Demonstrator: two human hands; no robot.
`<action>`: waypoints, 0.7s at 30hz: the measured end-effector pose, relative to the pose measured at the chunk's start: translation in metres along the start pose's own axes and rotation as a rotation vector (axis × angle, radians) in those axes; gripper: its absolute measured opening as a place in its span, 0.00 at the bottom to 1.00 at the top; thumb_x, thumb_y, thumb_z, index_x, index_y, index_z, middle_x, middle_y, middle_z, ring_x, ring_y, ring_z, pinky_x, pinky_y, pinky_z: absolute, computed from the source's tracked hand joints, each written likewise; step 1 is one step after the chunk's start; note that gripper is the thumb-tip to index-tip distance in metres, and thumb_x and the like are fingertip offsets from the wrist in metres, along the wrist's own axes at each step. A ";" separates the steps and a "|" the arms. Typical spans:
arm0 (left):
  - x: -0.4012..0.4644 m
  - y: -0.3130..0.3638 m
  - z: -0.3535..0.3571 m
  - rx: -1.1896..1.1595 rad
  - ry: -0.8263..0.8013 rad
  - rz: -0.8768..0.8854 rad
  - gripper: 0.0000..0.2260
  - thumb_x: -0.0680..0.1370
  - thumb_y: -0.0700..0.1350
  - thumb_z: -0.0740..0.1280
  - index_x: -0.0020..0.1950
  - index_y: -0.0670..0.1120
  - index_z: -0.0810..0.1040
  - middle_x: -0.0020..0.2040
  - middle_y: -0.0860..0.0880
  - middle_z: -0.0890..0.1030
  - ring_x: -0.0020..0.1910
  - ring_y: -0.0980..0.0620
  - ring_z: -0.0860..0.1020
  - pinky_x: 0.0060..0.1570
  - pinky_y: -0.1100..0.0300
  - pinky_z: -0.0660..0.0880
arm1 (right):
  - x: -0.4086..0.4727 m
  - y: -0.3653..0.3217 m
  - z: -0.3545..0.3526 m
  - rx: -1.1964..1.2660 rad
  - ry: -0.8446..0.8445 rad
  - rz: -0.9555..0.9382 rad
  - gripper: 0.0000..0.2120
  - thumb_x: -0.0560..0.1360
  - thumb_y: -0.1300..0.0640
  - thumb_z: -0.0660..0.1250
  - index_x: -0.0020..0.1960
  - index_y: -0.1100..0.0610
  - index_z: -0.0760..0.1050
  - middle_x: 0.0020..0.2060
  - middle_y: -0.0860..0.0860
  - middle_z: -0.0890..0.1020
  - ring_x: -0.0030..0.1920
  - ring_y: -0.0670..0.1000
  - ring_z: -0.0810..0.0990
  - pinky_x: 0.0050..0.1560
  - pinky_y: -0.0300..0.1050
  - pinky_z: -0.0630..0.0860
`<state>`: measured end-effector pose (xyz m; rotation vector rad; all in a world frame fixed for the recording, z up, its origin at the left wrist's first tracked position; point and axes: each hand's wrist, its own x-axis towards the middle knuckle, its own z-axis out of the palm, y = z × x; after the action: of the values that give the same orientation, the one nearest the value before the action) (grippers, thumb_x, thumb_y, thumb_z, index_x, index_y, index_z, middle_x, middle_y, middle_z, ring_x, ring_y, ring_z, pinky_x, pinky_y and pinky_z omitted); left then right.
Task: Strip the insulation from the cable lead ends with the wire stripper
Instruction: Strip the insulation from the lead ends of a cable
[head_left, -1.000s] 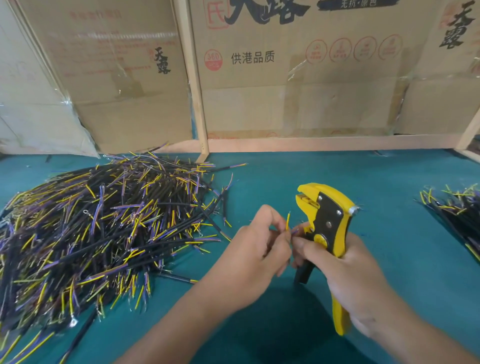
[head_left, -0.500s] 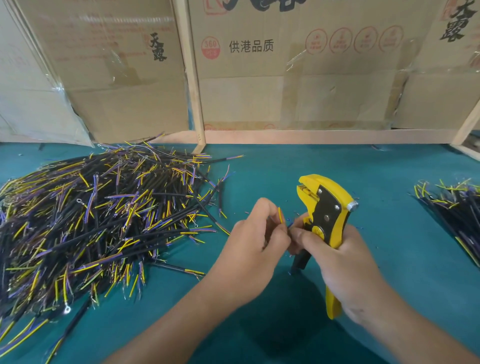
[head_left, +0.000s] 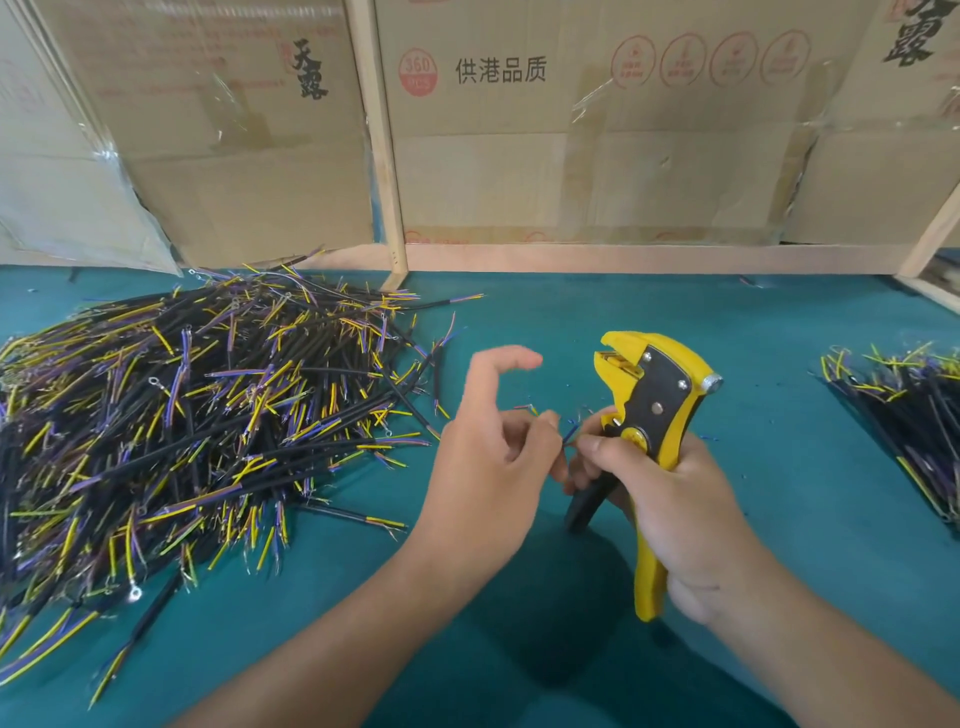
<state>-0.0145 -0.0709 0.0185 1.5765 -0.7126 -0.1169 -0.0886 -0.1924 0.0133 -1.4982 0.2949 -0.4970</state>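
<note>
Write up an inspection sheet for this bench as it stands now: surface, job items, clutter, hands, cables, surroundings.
Surface: teal mat, scattered with tiny insulation scraps.
Job's things: yellow wire stripper held upright, jaws empty; thin leads between the two hands.
Clutter: nothing seen beyond the scraps.
Hands: left hand pinches the leads, forefinger raised; right hand grips the stripper handles, thumb and forefinger on a blue lead.
Cables: large pile at left; smaller pile at right edge.
Surroundings: cardboard boxes behind a wooden frame.
</note>
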 end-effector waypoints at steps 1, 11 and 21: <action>0.000 0.000 -0.001 0.032 -0.007 0.023 0.10 0.80 0.44 0.63 0.53 0.61 0.72 0.30 0.49 0.80 0.23 0.54 0.67 0.28 0.63 0.64 | 0.000 0.000 0.000 0.008 0.000 0.001 0.03 0.69 0.53 0.69 0.38 0.51 0.80 0.29 0.52 0.79 0.34 0.51 0.79 0.53 0.68 0.78; 0.002 0.007 -0.013 0.296 -0.233 0.183 0.04 0.77 0.40 0.67 0.49 0.48 0.77 0.34 0.58 0.78 0.29 0.60 0.72 0.31 0.73 0.64 | 0.003 0.003 -0.007 0.042 0.004 0.026 0.08 0.75 0.59 0.72 0.38 0.49 0.82 0.31 0.52 0.80 0.34 0.50 0.81 0.41 0.47 0.81; 0.007 0.001 -0.024 0.308 -0.351 0.123 0.10 0.80 0.44 0.68 0.52 0.54 0.66 0.36 0.57 0.80 0.29 0.50 0.66 0.29 0.65 0.63 | 0.003 0.001 -0.009 0.027 -0.024 0.017 0.12 0.77 0.61 0.69 0.38 0.49 0.82 0.32 0.55 0.80 0.35 0.55 0.81 0.42 0.48 0.80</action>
<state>0.0025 -0.0540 0.0255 1.8209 -1.1432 -0.2035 -0.0898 -0.2017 0.0123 -1.4736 0.2810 -0.4668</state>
